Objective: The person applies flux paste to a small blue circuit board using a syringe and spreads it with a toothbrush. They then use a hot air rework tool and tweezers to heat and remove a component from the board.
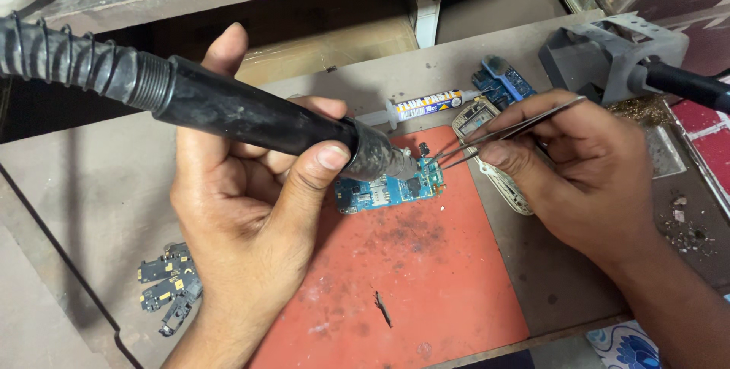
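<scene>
Both hands grip tools, hot-air wand and tweezers, over blue circuit board.

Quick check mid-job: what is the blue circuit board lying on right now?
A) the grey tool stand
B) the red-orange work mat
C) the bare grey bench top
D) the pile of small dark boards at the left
B: the blue circuit board lies on the red-orange work mat, under the nozzle of the black hot-air handpiece in the left hand, while the right hand brings tweezers to its right end.
</scene>
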